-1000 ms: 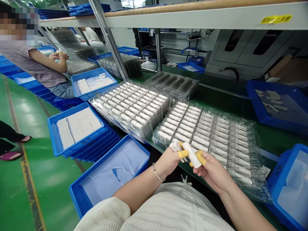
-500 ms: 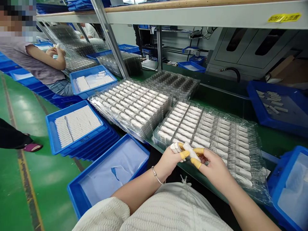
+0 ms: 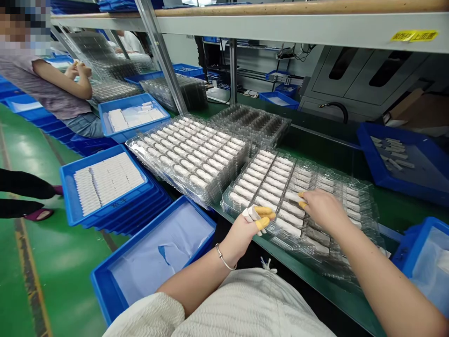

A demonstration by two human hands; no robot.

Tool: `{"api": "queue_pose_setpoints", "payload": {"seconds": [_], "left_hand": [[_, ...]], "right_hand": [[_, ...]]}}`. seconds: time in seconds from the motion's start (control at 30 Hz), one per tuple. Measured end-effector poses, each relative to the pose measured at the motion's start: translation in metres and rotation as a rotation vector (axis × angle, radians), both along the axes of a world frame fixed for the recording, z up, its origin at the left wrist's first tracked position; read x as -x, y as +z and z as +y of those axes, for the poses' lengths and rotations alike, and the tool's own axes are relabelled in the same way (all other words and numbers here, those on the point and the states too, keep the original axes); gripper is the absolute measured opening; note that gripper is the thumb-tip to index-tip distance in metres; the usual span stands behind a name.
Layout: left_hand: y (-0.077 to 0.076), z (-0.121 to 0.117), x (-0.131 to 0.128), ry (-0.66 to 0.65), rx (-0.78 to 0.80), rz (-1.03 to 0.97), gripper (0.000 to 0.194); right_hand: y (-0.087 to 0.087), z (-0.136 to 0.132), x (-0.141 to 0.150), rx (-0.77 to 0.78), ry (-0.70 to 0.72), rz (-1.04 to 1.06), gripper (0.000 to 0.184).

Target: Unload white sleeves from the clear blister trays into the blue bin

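My left hand (image 3: 249, 225), with yellow finger cots on its fingertips, is closed round a few small white pieces (image 3: 249, 214) near the front edge of the right tray. Reaching over that clear plastic tray (image 3: 229, 201), my right hand (image 3: 317, 206) pinches one white piece (image 3: 293, 196) at a slot in the third column. White oblong pieces (image 3: 266, 185) lie in rows in the tray's slots. My right fingers hide part of the piece they hold. To the left stands a stack of clear trays (image 3: 210, 194) whose top one is filled with similar white pieces.
An open blue bin (image 3: 140, 281) lined with a pale sheet is at my left. Beyond it, white pieces fill the top bin (image 3: 68, 199) of a blue stack. A shelf beam (image 3: 280, 28) crosses overhead. Another person (image 3: 63, 89) works at far left. Blue bins (image 3: 386, 164) flank the right side.
My right hand has moved away from my left hand, forward and right over the tray, with a white piece. My left hand has stayed nearly in place, holding its pieces.
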State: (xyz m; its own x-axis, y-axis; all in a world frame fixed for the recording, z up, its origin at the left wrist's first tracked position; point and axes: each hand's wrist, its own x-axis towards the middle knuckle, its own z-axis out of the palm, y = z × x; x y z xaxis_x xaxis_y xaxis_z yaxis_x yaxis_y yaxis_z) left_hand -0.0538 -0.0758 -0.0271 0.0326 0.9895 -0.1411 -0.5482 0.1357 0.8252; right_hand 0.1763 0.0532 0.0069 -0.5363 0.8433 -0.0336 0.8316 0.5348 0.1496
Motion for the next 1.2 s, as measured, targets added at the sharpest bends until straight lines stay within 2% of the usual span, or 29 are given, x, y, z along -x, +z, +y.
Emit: {"api": "queue_pose_setpoints", "payload": {"seconds": [0.17,0.27,0.33,0.4,0.47,0.5,0.57,0.67,0.77,0.83,0.9,1.07,1.13,1.2], "left_hand": [[-0.005,0.000,0.000,-0.084,-0.041,-0.001,0.040],[-0.002,-0.001,0.000,-0.097,-0.068,0.035,0.045],[0.001,-0.001,-0.001,-0.098,-0.090,0.021,0.049],[0.004,-0.001,-0.003,-0.142,-0.126,-0.018,0.055],[0.006,-0.001,-0.005,-0.213,-0.150,-0.027,0.058],[0.007,-0.001,-0.005,-0.251,-0.148,-0.020,0.058],[0.007,-0.001,-0.006,-0.306,-0.133,-0.006,0.059],[0.007,0.000,-0.006,-0.363,-0.118,-0.024,0.071],[0.012,-0.001,-0.005,-0.366,-0.124,-0.016,0.072],[0.018,-0.003,-0.005,-0.363,-0.130,-0.004,0.068],[0.024,-0.004,-0.006,-0.339,-0.128,0.015,0.061],[0.025,-0.004,-0.008,-0.197,-0.108,0.025,0.038],[0.020,-0.003,-0.009,-0.154,-0.090,0.000,0.036],[0.017,-0.002,-0.009,-0.132,-0.068,-0.023,0.036]], "right_hand": [[-0.001,-0.002,0.005,0.009,0.041,0.030,0.020],[0.010,-0.023,0.011,0.002,0.004,0.244,0.021],[0.019,-0.048,0.021,0.102,-0.007,0.552,0.021],[0.026,-0.077,0.033,0.318,0.062,0.800,0.020],[0.027,-0.101,0.045,0.478,0.133,0.883,0.015],[0.026,-0.109,0.049,0.506,0.151,0.893,0.012],[0.020,-0.120,0.054,0.470,0.167,0.901,0.008],[0.012,-0.124,0.049,0.267,0.186,0.861,0.011],[0.009,-0.127,0.041,0.082,0.196,0.765,0.015],[0.011,-0.129,0.038,0.077,0.184,0.762,0.016],[0.015,-0.130,0.039,0.211,0.117,0.854,0.016],[0.023,-0.124,0.042,0.929,-0.229,1.320,0.029],[0.021,-0.122,0.042,1.110,-0.303,1.432,0.036],[0.018,-0.121,0.043,1.206,-0.347,1.493,0.039]]}}
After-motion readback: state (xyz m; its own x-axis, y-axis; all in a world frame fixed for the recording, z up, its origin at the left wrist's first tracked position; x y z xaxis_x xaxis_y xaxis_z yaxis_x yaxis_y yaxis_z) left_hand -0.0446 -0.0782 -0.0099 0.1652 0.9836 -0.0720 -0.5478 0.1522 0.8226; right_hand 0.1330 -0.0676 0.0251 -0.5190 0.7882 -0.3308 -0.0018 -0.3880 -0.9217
